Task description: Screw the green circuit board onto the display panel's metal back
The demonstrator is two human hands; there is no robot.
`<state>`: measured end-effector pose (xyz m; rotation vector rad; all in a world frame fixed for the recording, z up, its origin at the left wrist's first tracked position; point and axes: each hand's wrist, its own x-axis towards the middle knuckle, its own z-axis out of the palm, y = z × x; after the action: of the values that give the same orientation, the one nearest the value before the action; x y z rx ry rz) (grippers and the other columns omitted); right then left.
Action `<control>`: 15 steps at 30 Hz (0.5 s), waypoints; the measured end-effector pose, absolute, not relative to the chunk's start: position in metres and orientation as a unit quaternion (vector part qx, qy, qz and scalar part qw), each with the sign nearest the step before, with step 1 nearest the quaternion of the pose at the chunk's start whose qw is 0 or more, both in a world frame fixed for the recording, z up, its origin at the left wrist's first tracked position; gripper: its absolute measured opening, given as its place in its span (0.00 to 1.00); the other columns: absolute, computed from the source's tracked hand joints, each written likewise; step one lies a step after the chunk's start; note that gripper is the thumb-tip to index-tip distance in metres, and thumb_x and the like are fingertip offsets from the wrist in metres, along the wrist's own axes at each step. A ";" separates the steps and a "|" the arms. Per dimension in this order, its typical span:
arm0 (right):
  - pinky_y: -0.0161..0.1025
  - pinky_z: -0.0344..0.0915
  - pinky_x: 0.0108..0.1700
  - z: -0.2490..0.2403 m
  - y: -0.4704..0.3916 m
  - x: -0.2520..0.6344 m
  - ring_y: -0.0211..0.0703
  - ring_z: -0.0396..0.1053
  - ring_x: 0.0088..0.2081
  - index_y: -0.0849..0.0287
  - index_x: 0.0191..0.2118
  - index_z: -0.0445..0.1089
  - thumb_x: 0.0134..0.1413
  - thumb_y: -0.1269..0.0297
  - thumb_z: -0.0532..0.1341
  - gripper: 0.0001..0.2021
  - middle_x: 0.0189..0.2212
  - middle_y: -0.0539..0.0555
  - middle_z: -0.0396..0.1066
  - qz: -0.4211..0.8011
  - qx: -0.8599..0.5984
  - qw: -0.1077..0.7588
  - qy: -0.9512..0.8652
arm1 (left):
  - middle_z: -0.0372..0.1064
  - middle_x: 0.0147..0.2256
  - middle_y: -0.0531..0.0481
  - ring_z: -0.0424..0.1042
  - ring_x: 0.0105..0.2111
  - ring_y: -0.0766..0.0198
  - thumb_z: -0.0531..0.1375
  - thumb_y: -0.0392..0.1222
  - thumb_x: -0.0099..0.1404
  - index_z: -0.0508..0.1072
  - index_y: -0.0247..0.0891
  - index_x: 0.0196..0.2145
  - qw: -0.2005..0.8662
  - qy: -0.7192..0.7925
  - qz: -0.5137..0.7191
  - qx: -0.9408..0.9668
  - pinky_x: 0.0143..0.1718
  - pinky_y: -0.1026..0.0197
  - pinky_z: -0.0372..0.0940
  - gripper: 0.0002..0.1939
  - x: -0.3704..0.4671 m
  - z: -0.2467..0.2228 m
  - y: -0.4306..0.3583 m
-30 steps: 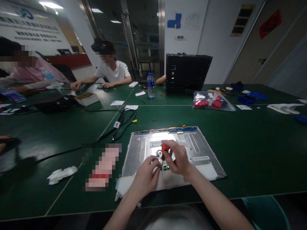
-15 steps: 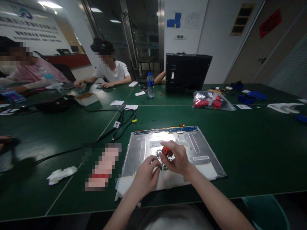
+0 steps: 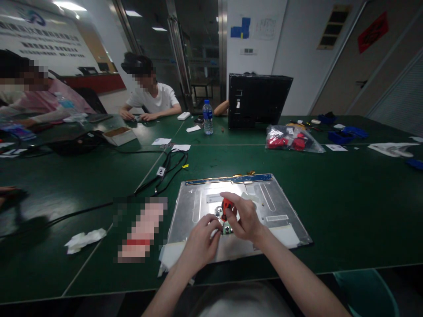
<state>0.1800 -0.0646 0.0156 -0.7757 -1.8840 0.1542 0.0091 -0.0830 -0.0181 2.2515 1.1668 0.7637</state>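
Observation:
A silver display panel [image 3: 185,211] lies on the green table with its metal back up, a blue circuit strip [image 3: 228,179] along its far edge. My right hand [image 3: 246,218] grips a red-handled screwdriver [image 3: 226,208], forefinger stretched over its top. The shaft points down at a small green circuit board [image 3: 228,229], partly covered by my fingers. At the board's left side, my left hand [image 3: 205,235] has its fingertips pinched together on its edge. Just behind the screwdriver sits a round metal piece [image 3: 218,211] on the panel.
Black cables [image 3: 167,169] and a crumpled tissue [image 3: 86,240] lie left of the panel. Beyond it stand a water bottle [image 3: 208,117], a black monitor [image 3: 259,101] and a plastic bag with red things [image 3: 292,139]. Co-workers sit at the far left.
My right fingers have shifted round the screwdriver handle, which now stands more upright and shows more. My left hand stays put. Across the table, a co-worker's hand has moved inward.

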 end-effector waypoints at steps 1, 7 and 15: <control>0.34 0.63 0.28 0.015 -0.064 0.180 0.35 0.65 0.24 0.56 0.55 0.57 0.59 0.68 0.51 0.18 0.31 0.50 0.69 0.062 -0.327 0.523 -0.785 | 0.67 0.40 0.45 0.69 0.41 0.57 0.52 0.32 0.61 0.72 0.39 0.34 0.244 0.428 0.280 0.824 0.42 0.55 0.66 0.09 0.009 -0.018 -0.083; 0.33 0.59 0.25 0.014 -0.064 0.178 0.34 0.63 0.23 0.55 0.55 0.57 0.58 0.67 0.54 0.18 0.28 0.48 0.67 0.048 -0.332 0.518 -0.787 | 0.67 0.39 0.46 0.69 0.41 0.57 0.53 0.32 0.61 0.72 0.40 0.35 0.242 0.426 0.284 0.824 0.43 0.55 0.66 0.10 0.009 -0.022 -0.082; 0.33 0.59 0.26 0.012 -0.061 0.179 0.35 0.63 0.24 0.55 0.54 0.57 0.59 0.65 0.55 0.18 0.27 0.47 0.66 0.042 -0.319 0.516 -0.794 | 0.67 0.42 0.44 0.68 0.41 0.56 0.52 0.33 0.61 0.72 0.40 0.38 0.244 0.425 0.283 0.824 0.43 0.54 0.66 0.11 0.008 -0.025 -0.081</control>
<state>0.1786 -0.0611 0.0121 -0.7667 -1.9055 0.0997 0.0075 -0.0814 -0.0247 2.2514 1.1608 0.7741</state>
